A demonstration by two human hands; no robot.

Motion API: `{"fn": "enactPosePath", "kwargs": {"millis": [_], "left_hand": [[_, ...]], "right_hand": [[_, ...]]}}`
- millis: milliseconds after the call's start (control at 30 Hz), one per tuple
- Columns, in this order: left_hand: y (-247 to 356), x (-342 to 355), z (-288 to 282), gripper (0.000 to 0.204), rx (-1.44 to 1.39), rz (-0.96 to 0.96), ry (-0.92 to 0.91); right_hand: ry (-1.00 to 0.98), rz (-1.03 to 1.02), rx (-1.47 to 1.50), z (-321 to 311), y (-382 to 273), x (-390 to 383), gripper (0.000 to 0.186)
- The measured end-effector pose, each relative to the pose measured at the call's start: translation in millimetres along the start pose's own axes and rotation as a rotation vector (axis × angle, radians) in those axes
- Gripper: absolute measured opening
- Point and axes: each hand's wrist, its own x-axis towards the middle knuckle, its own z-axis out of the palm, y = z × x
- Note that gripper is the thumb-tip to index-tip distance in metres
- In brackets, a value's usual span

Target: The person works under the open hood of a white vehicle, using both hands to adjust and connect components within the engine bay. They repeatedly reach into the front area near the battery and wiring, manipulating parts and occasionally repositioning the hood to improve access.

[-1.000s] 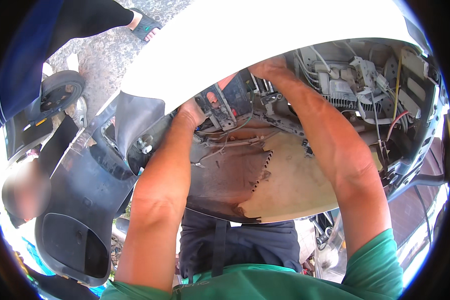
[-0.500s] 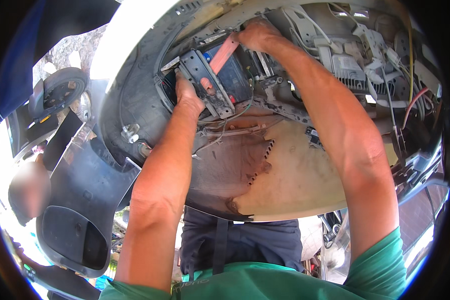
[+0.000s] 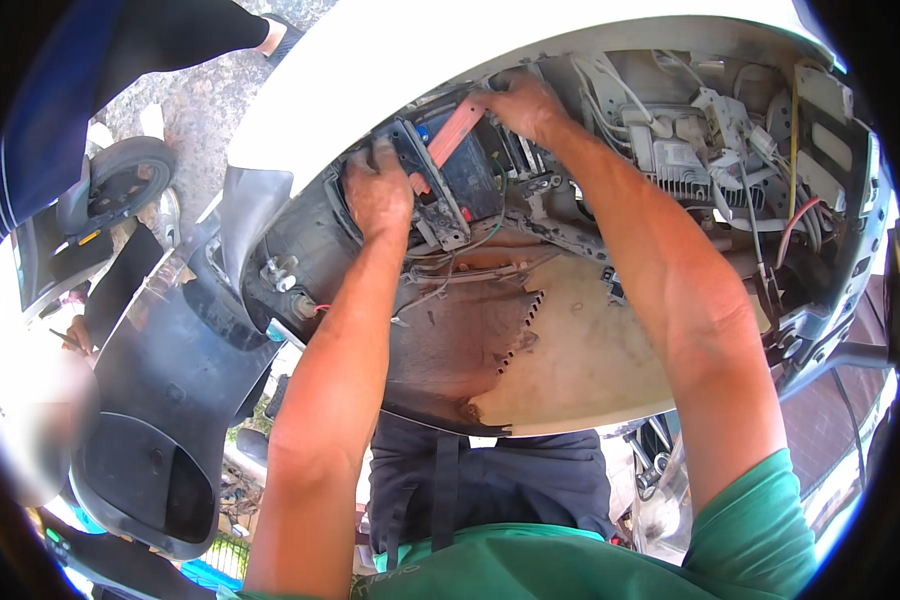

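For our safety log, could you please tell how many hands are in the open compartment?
2: left hand beside the black bracket, right hand at the orange strap; fingers partly hidden.

Strong daylight burns the white panel (image 3: 390, 70) in front of me to featureless glare and puts a sheen on my forearms (image 3: 675, 250). Around the dark battery (image 3: 478, 185) I see dimmer shade. Fisheye distortion curves edges toward the black rim; blur covers a person (image 3: 45, 430).

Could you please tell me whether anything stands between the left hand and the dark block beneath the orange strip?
Yes: the metal bracket stands between the left hand and the dark block, over which the orange strip slants.
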Motion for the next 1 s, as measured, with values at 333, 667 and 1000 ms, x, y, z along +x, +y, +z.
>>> {"fn": "enactPosePath", "kwargs": {"millis": [333,667,1000], "left_hand": [[47,-7,36,0.037,0.390,0.883,-0.128],[39,-2,58,0.028,0.237,0.959,-0.050],[41,3,56,0.033,0.297,0.985,-0.112]], "right_hand": [[0.194,0.195,1.013,41,23,-19,0.041],[0.536,0.017,0.851,68,40,5,0.048],[0.574,0.058,0.614,68,37,1,0.060]]}}
